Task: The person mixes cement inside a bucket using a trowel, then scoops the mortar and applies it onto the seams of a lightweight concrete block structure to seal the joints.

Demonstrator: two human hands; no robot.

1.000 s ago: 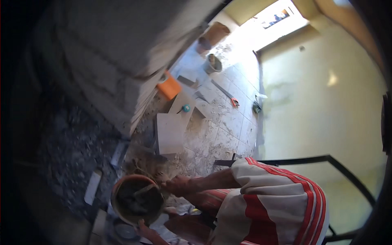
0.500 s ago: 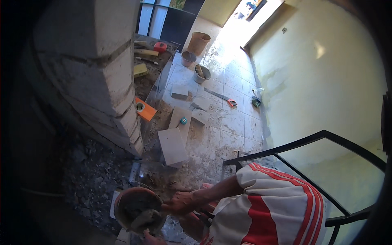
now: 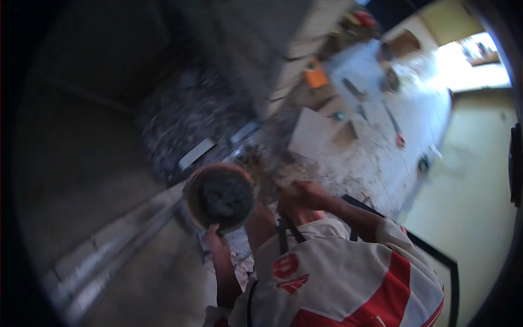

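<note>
A round orange bucket [image 3: 219, 197] with dark grey wet material inside is at lower centre. My left hand [image 3: 217, 237] grips its near rim, fingertips at the edge. My right hand [image 3: 302, 196] is to the right of the bucket, apart from it, fingers curled round something I cannot make out in the blur. My bare leg shows between the hand and the bucket, above my white and red shirt.
A block pillar [image 3: 280, 82] stands over dark rubble [image 3: 190, 125]. Tiles [image 3: 308, 136], an orange tool [image 3: 315, 76], a tape measure [image 3: 338, 116], a saw [image 3: 399, 139] and pails [image 3: 403, 43] lie beyond. A black metal railing [image 3: 452, 289] and pale wall [image 3: 471, 163] are at right.
My view has swung left. My right hand has moved from the bucket's right edge to a spot farther right of it. The pale tool seen in the bucket earlier no longer shows there.
</note>
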